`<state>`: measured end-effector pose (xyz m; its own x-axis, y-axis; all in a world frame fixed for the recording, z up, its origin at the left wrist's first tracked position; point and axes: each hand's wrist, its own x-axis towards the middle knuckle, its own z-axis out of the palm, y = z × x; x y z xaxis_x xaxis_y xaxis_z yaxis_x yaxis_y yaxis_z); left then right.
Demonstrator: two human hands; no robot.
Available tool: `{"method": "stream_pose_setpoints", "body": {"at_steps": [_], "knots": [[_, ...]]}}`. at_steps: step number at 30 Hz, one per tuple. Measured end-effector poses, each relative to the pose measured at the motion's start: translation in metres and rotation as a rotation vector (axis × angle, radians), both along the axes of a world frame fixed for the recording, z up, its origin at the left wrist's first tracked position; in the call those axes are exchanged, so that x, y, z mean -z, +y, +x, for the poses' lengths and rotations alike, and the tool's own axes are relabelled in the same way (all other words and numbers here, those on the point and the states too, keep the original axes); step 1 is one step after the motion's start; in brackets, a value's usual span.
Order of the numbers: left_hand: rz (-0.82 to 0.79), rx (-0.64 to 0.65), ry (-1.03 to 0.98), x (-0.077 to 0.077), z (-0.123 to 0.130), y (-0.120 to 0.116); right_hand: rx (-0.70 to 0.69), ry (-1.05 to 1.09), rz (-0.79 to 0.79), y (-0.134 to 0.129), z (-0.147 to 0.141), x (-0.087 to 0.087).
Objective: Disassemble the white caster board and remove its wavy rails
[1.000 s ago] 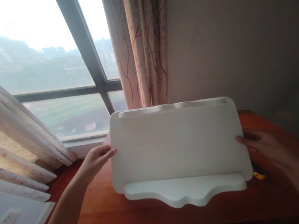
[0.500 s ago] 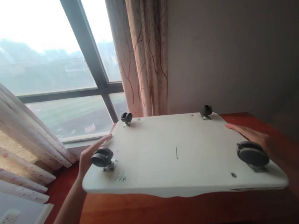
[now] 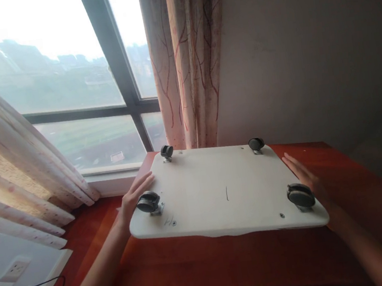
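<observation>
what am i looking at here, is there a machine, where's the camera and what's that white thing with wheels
There is no machine here: these are a person's bare hands, seen by a camera worn on their head, looking forward and down. The white thing is a board, wheel side up, with four dark wheels at its corners. It is over a reddish table; whether it rests there is hard to tell. The left hand is at its left edge, the right hand at its right; the thumbs are hidden, so the grip is unclear. Behind are a window and a curtain.
</observation>
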<state>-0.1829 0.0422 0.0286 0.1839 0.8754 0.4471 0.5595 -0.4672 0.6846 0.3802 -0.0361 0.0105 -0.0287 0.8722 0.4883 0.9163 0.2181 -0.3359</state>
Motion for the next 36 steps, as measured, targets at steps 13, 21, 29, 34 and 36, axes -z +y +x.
{"method": "stream_pose_setpoints", "body": {"at_steps": [13,21,29,34,36], "knots": [[0.085,-0.035,0.047,0.006,0.006,0.005,0.127,-0.049,0.001,0.002,0.0,0.008],[-0.152,-0.314,-0.129,0.002,0.0,-0.014,0.243,-0.171,-0.223,-0.036,0.029,0.027],[-0.255,-0.521,-0.342,0.018,0.019,-0.115,0.479,-0.248,-0.335,-0.098,0.036,0.066],[-0.366,-0.355,-0.493,0.025,0.046,-0.137,0.577,-0.121,-0.327,-0.104,0.015,0.052],[-0.402,-0.301,-0.565,0.023,0.056,-0.14,0.637,-0.02,-0.21,-0.104,0.012,0.039]]}}
